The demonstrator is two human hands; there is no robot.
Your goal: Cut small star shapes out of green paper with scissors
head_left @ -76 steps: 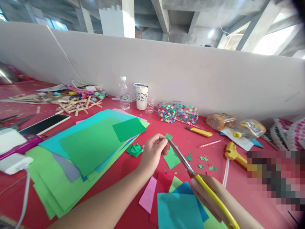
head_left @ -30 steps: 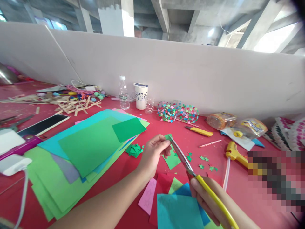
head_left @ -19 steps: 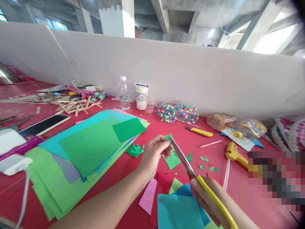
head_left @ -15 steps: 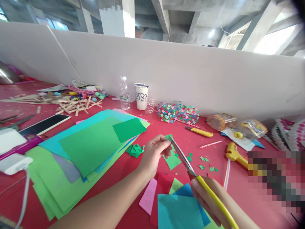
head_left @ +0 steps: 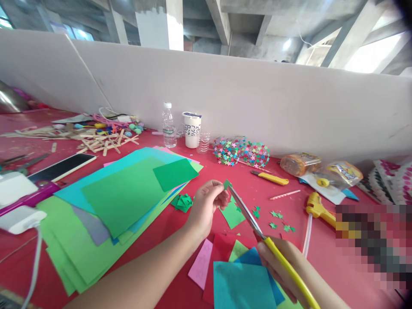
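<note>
Between its thumb and fingers, my left hand (head_left: 206, 206) pinches a small piece of green paper (head_left: 227, 184). My right hand (head_left: 280, 257) is closed round the yellow handles of a pair of scissors (head_left: 246, 210). The blade tips reach the edge of the green piece. Beneath the blades lies a larger green paper sheet (head_left: 232, 214) on the red table. Small green paper stars (head_left: 277, 214) are scattered to the right of the scissors. Left of my left hand is a little heap of green paper scraps (head_left: 182, 202).
Coloured sheets (head_left: 125, 193) are stacked at left, and cut papers (head_left: 241, 283) lie in front of me. Behind stand a water bottle (head_left: 169, 126) and a white cup (head_left: 192, 131). A yellow cutter (head_left: 270, 177) and a yellow glue gun (head_left: 317, 206) lie at right.
The green piece in my left hand looks smaller and has turned a little. My left hand has shifted slightly left; the scissors stay nearly in place.
</note>
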